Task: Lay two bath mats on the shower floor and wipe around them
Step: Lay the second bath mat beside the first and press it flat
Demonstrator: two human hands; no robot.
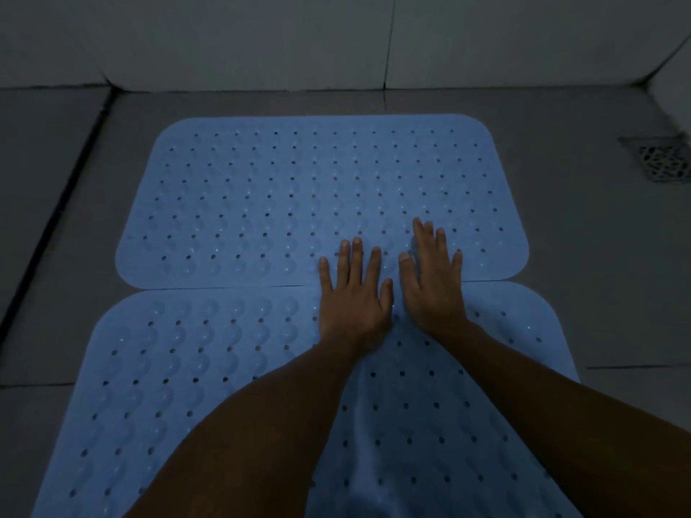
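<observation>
Now left hand [353, 293] and right hand [430, 278], spread flat, press both bath mats' [299, 192] seam, probably seating them.

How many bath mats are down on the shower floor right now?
2. The far blue mat lies flat nearer the wall; the near blue mat lies closer to the person, their edges meeting. Both hands, left and right, press flat across that seam.

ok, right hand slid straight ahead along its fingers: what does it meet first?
The right hand lies flat, fingers on the far mat. Straight on is only more mat, then its far edge, bare floor, then the back wall. The drain sits well to the right.
</observation>
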